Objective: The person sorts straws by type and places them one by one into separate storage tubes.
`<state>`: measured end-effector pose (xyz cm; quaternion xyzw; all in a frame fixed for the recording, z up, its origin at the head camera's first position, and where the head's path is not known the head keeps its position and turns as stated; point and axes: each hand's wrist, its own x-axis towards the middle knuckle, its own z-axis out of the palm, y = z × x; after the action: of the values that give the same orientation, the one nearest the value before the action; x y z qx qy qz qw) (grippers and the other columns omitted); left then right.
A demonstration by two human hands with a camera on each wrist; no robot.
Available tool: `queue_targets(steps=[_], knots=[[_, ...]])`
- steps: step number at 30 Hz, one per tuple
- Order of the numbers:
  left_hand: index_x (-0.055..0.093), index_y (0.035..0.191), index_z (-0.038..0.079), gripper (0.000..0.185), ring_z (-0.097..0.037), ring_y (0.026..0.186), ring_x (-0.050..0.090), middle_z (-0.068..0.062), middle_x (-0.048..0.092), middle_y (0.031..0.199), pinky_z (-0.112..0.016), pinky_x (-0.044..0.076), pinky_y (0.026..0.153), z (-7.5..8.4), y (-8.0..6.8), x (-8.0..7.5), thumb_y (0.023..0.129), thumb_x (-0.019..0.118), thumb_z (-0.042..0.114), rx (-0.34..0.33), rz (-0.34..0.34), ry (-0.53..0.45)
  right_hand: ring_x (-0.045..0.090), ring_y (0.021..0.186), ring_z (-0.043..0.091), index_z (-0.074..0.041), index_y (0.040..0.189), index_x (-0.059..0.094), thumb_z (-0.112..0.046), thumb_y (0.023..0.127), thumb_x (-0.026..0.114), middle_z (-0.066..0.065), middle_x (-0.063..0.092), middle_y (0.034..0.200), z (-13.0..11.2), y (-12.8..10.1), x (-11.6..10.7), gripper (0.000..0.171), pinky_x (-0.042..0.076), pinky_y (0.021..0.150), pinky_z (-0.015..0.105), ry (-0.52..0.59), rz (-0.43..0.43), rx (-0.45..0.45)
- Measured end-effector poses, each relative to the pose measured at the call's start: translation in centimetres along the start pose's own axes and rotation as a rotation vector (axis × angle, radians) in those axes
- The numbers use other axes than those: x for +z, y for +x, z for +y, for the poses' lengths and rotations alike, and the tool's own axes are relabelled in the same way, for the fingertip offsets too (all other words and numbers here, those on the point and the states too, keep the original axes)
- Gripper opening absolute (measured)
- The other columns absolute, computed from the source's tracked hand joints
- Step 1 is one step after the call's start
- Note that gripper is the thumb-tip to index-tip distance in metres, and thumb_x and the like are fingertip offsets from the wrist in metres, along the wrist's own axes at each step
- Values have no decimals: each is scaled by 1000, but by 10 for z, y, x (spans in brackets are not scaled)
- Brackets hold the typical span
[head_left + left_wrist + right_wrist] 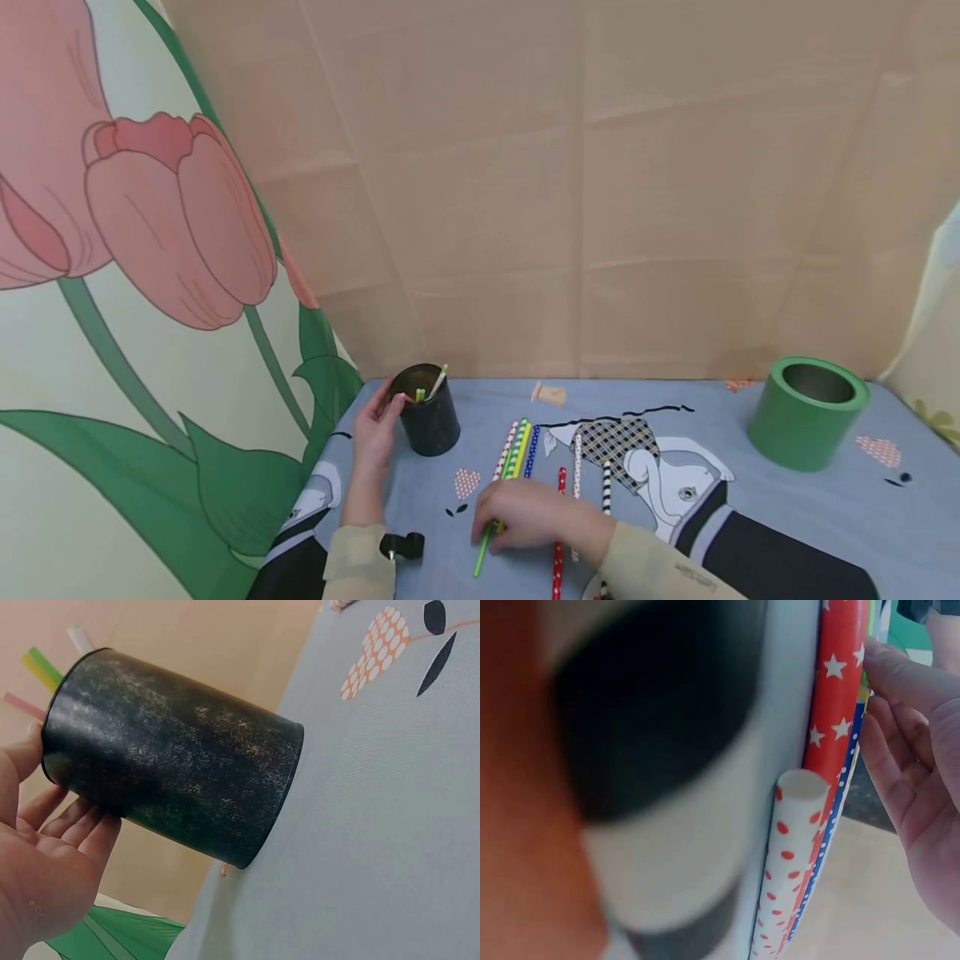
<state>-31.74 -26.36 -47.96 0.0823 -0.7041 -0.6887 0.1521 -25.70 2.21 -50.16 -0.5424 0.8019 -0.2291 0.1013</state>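
At the back left stands a black cylindrical cup [431, 425] with a few straws [436, 382] poking out of its mouth. My left hand [372, 437] holds its rim, the thumb at the edge and the other fingers along the side [172, 750]. My right hand [532, 515] is over a row of patterned straws, fingers curled down, pinching a green straw [482, 554] whose near end shows below the fingers. Beside it lie a yellow straw [522, 450] and a blue dotted straw [532, 450]. The fingertips are partly hidden in the right wrist view.
Right of the hand lie a red straw with white stars [558, 571], a white straw with red dots [577, 467] and a black-and-white striped straw [607, 487]. A green round container [795, 425] stands at the back right. Beige paper [480, 208] hangs behind the patterned blue cloth [720, 417].
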Motion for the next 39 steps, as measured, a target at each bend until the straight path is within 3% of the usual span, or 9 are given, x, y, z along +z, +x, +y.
queue_targets(steps=[18,30,39], knots=[[56,157,12,57,-32,146,52,-16,55,157,-50,39,121,0,-1,1,105,73,27,12,14,6,61,93,-10,-28,104,83,-20,92,85,-24,70,97,-4,9,4,15,50,84,13,-33,-37,-2],[56,157,12,59,-31,146,51,-16,55,158,-49,39,122,-1,-1,-1,104,74,28,19,9,-10,58,87,-12,-30,99,82,-22,91,86,-25,68,92,-6,16,2,12,47,78,10,-149,-57,-25],[54,159,13,62,-32,148,49,-15,53,160,-50,37,123,0,0,0,104,74,33,-18,9,5,58,96,-9,-32,104,80,-29,96,81,-26,66,99,-4,16,1,9,48,84,12,-150,-11,-51]])
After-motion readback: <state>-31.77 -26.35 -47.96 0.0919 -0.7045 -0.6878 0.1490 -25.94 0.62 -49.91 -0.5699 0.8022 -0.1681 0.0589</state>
